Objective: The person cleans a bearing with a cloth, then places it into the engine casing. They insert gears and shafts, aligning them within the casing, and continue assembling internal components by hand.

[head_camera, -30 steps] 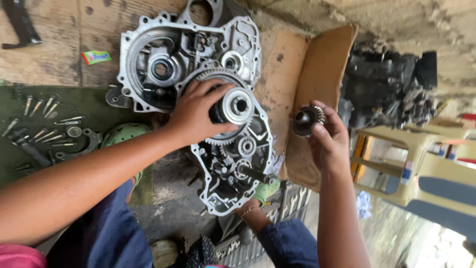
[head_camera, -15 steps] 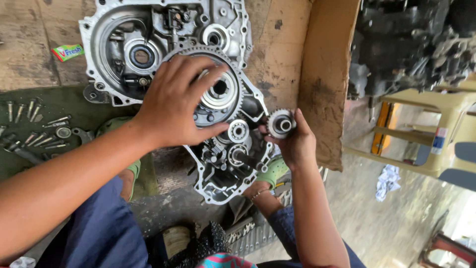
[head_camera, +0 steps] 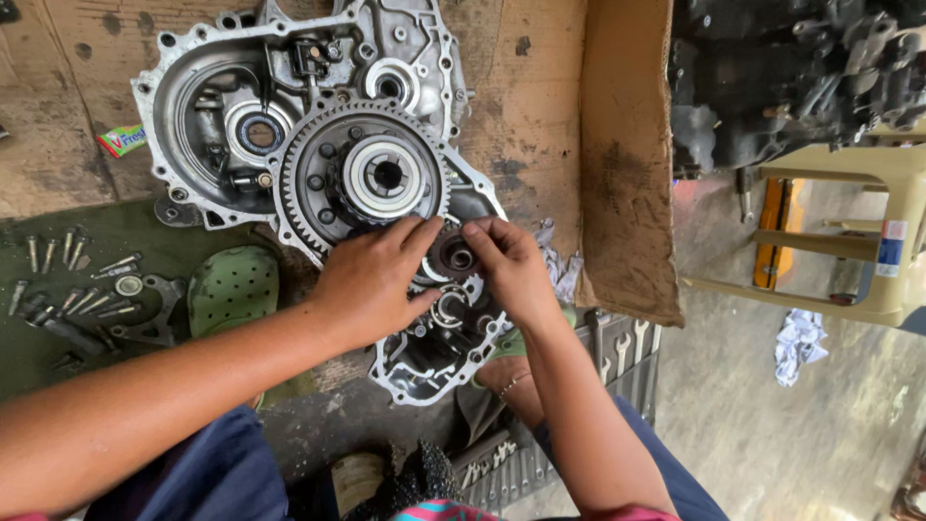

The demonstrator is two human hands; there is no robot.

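An open aluminium gearbox casing (head_camera: 193, 106) lies flat on cardboard, with a large toothed ring gear (head_camera: 359, 176) sitting in its middle. Just below that gear, a small dark gear (head_camera: 453, 259) sits in the casing. My left hand (head_camera: 371, 280) and my right hand (head_camera: 511, 265) meet over it, fingertips gripping it from both sides. Other small gears and bearings lie in the casing's lower part (head_camera: 434, 352), partly hidden by my hands.
Several loose bolts (head_camera: 68, 280) and a bracket lie on a green mat at left, next to a green sandal (head_camera: 231, 289). A dark engine block (head_camera: 791, 77) rests on a beige plastic stool (head_camera: 849, 232) at right. Wrenches (head_camera: 617, 347) lie by my foot.
My right hand has brought the small gear down from the right into the casing. My left hand has slid off the large ring gear and joined it on the small gear.
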